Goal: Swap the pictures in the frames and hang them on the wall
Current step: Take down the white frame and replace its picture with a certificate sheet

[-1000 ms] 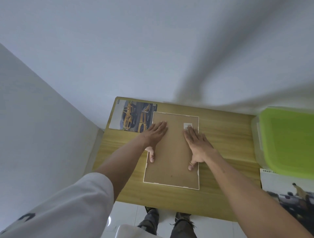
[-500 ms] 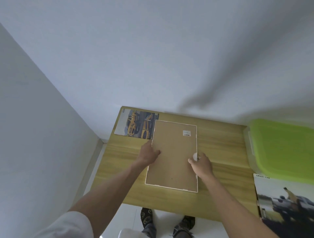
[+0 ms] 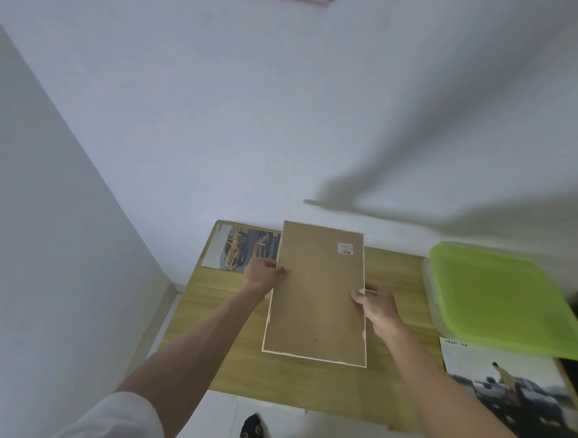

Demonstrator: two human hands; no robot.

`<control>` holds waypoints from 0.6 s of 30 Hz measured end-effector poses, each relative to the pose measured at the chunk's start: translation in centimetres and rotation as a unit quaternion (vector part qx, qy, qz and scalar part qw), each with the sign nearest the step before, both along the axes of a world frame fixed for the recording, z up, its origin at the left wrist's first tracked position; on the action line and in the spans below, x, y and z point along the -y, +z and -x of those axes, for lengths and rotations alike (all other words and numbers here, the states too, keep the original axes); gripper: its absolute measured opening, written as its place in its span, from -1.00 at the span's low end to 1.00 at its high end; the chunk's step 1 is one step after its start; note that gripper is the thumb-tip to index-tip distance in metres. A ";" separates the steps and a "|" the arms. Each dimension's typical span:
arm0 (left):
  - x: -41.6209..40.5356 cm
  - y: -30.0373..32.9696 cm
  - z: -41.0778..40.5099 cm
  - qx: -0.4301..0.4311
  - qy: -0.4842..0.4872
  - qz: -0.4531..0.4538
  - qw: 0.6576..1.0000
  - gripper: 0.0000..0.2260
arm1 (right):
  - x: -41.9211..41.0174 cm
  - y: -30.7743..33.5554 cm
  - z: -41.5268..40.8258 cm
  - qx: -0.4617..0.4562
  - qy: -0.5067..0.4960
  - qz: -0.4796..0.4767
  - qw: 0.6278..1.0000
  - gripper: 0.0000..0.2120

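Observation:
A picture frame (image 3: pixel 316 300) with a brown backboard and thin white rim faces me back side up, its far end raised off the wooden table (image 3: pixel 219 328). My left hand (image 3: pixel 261 276) grips its left edge and my right hand (image 3: pixel 377 304) grips its right edge. A small white barcode label (image 3: pixel 345 248) sits near the frame's top right corner. A yellow car picture (image 3: pixel 240 250) lies flat at the table's far left corner, partly behind the frame. Another picture (image 3: pixel 506 384), showing a person on a car, lies at the near right.
A clear bin with a green lid (image 3: pixel 497 297) stands at the table's right, overlapping the right picture. White walls (image 3: pixel 281 125) rise behind and to the left of the table. A pink strip (image 3: pixel 308 1) shows at the wall's top edge. My shoe (image 3: pixel 251 425) shows on the floor below.
My hands went from lying flat on the backboard to gripping the frame's two side edges. The frame's far end has lifted off the table toward the wall, and my view tilted upward.

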State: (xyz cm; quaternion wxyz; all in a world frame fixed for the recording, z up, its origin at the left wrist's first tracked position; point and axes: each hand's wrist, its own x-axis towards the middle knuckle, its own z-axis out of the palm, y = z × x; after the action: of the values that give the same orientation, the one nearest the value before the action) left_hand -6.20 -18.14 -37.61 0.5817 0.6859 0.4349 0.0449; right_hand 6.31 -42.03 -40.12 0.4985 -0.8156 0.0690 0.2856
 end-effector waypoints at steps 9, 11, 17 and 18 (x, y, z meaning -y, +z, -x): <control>5.6 9.4 -1.4 0.155 0.014 -0.084 0.984 -0.78 | 4.9 7.7 -1.7 0.107 0.014 -0.062 0.992 -0.59; 8.0 11.2 -1.9 0.176 0.018 -0.123 0.977 -0.68 | 5.6 10.5 -1.6 0.167 0.025 -0.062 0.984 -0.61; 14.8 14.7 -3.5 0.167 -0.012 -0.326 0.930 -0.88 | 5.9 20.0 -1.7 0.271 0.134 -0.089 0.949 -0.69; 16.1 15.3 -3.7 0.170 -0.016 -0.355 0.919 -0.86 | 5.9 21.4 -1.9 0.265 0.137 -0.104 0.949 -0.65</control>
State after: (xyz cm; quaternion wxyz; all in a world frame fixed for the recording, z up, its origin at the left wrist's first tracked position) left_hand -2.55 -34.23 -22.29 0.3661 0.8360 0.2745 0.3030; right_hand 8.18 -47.91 -18.72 0.5373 -0.8068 -0.2079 0.1305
